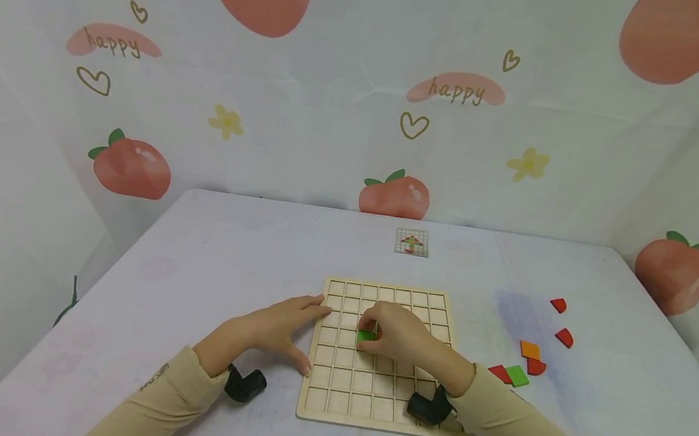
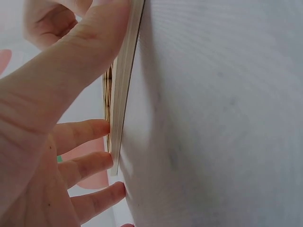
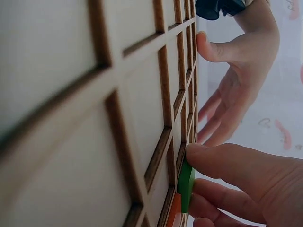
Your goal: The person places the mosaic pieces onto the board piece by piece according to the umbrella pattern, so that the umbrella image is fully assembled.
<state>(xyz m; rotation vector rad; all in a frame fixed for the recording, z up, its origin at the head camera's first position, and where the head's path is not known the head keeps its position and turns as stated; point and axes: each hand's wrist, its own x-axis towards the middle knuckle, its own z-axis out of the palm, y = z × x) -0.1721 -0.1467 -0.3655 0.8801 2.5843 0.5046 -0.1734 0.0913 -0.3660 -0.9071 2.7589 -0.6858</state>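
Note:
A wooden grid board [image 1: 332, 380] lies on the table. My right hand [image 1: 398, 333] pinches a green tile [image 1: 365, 336] between thumb and fingers, over a cell left of the board's middle. In the right wrist view, the green tile [image 3: 186, 187] stands tilted at the grid bars. Beside it sits an orange piece [image 3: 174, 213], which the right hand hides in the head view. My left hand [image 1: 277, 324] is spread along the board's left edge, with thumb and fingertips right at the rim. The left wrist view shows its fingers [image 2: 87, 165] nearly straight against the board's side.
Right of the board lie loose pieces: an orange square [image 1: 529, 350], a green tile [image 1: 518, 376] and several red ones, such as a red quarter piece [image 1: 564, 337]. Behind the board lies a small pattern card [image 1: 411, 242]. A printed cloth [image 1: 311, 100] hangs behind the table.

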